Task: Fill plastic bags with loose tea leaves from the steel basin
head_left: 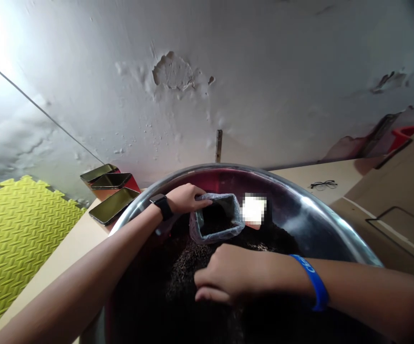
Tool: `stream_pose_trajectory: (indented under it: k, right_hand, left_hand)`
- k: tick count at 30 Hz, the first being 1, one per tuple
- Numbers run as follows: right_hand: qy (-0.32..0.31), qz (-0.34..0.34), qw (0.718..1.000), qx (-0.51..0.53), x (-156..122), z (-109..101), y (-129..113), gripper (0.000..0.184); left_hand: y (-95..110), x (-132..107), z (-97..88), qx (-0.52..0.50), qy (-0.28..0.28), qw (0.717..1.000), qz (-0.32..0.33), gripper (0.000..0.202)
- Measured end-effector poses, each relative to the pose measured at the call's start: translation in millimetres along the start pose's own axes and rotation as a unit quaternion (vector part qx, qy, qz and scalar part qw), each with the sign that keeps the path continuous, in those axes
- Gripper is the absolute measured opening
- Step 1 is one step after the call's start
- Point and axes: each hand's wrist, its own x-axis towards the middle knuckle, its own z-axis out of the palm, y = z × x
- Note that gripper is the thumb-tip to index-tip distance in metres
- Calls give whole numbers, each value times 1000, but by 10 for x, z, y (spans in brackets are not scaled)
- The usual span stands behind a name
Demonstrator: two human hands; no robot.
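A large shiny metal basin (330, 222) holds a dark, loose, leaf-like material (183, 267), perhaps dry tea leaves. Within the basin stands a square container lined with clear plastic (221, 236), some of the dark material inside it. My left hand (188, 197) grips this container at its left rim, thumb over the edge and fingers outside. Closer to me, my right hand (228, 272) is closed with curled fingers above the dark material, just in front of the container. Whatever its fingers hold, if anything, is hidden.
Several open rectangular tins (115, 205) stand on the table left of the basin. A yellow foam mat (20, 239) lies at far left. Eyeglasses (323, 185) and a cardboard box (403, 200) are on the right. A bright pixelated patch (254, 210) sits beside the container. Behind is a peeling wall (264, 86).
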Motion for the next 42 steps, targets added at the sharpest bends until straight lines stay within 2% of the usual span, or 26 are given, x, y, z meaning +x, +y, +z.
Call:
stream_pose_trajectory:
  k: [4, 8, 11, 13, 16, 19, 21, 27, 32, 35, 38, 40, 42]
  right_hand:
    - [114, 104, 987, -46, -28, -114, 244, 39]
    - [133, 161, 970, -126, -86, -9, 550, 29]
    - [118, 142, 967, -173, -91, 64, 594, 17]
    - [136, 109, 970, -172, -68, 46, 497, 17]
    - [156, 44, 981, -103, -38, -27, 253, 25]
    - [86, -37, 996, -5, -44, -21, 79, 28]
    - [10, -54, 998, 31, -53, 59, 67, 33]
    - [-168, 51, 982, 66, 8, 286, 227, 56]
    - [-259, 17, 962, 87, 59, 258, 134, 66]
    - [-300, 9, 949, 94, 52, 242, 62, 55]
    - [-286, -21, 954, 88, 25, 210, 39, 34]
    - [-223, -37, 971, 79, 4, 170, 51, 30]
    - [-139, -23, 987, 73, -10, 121, 81, 31]
  left_hand:
    - [47, -2, 22, 30, 3, 999, 27, 41]
    - [85, 5, 41, 39, 3, 998, 43, 38]
    - [93, 3, 35, 37, -3, 998, 45, 36]
    - [95, -1, 24, 36, -4, 998, 42, 36]
    - [98, -5, 9, 32, 3, 999, 37, 36]
    - [96, -2, 4, 26, 1, 999, 33, 39]
    - [90, 0, 4, 19, -3, 999, 31, 40]
    - [63, -7, 1, 2, -6, 1000, 13, 39]
    - [51, -1, 7, -1, -1, 1000, 5, 41]
    - [46, 5, 13, 0, 2, 1000, 7, 40]
    - [42, 2, 12, 0, 2, 1000, 11, 40]
    - [44, -2, 7, 3, 0, 1000, 13, 40]
    - [49, -2, 1, 6, -4, 1000, 13, 41]
